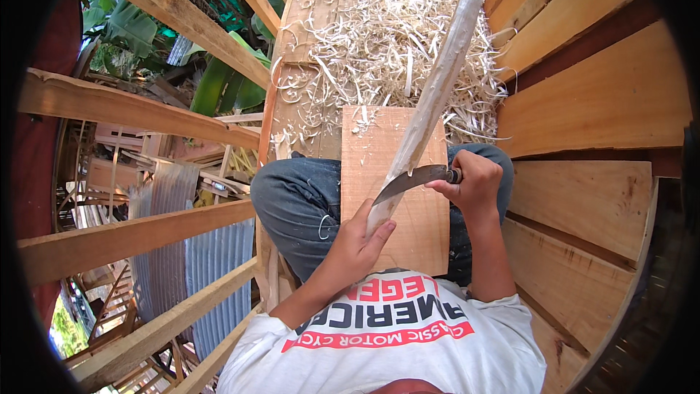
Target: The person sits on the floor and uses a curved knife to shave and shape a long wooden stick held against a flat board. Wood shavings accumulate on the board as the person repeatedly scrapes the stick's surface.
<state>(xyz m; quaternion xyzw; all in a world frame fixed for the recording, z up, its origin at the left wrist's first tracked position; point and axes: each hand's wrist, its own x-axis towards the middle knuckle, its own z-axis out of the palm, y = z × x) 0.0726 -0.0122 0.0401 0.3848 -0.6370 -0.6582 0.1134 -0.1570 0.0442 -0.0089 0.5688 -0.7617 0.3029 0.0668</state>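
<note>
A long, pale, peeled wooden pole [439, 76] slants from my body up to the far right. My left hand [359, 242] is closed round its near end. In my right hand [474, 177] is the handle of a sickle-like curved knife [417, 177]. Its dark blade lies across the pole just beyond my left hand, with the tip pointing left. Below the pole, a flat wooden board [408, 233] rests over my lap between my bent knees. My right fingers wrap the handle and hide most of it.
Curly pale wood shavings [408, 36] are heaped on the plank floor [302, 76] ahead. Wooden slats [138, 241] form an open railing at the left, with corrugated sheets [219, 263] and plants beyond. A plank wall [583, 197] stands close on the right.
</note>
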